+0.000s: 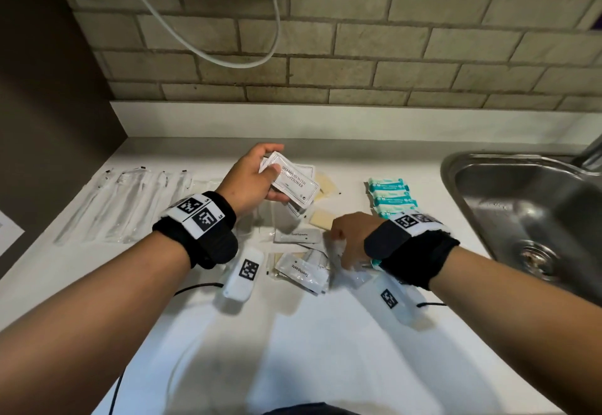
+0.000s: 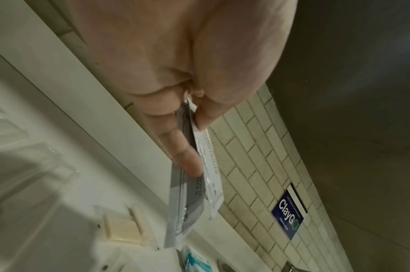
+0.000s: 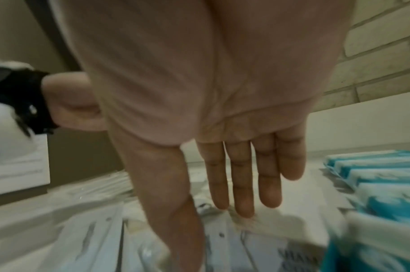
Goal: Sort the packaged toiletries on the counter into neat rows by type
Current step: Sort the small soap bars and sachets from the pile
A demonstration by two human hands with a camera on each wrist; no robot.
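Observation:
My left hand (image 1: 257,173) is raised over the back of the white counter (image 1: 309,349) and grips a small stack of white shampoo sachets (image 1: 293,181). In the left wrist view the thumb and fingers (image 2: 187,158) pinch these sachets (image 2: 199,191) edge-on. My right hand (image 1: 347,240) is low over a loose pile of toothpaste sachets (image 1: 301,271) and clear packets. In the right wrist view its fingers (image 3: 241,184) are straight and hold nothing. Clear-wrapped toothbrushes (image 1: 123,206) lie in a row at the left. Teal packets (image 1: 391,198) are lined up at the right.
Tan soap bars (image 1: 321,219) lie between the hands, also seen as soap (image 2: 124,230). A steel sink (image 1: 521,206) is set into the counter at the right. A brick wall (image 1: 358,40) with a hanging cable (image 1: 228,56) stands behind. A paper (image 1: 8,232) lies at the far left.

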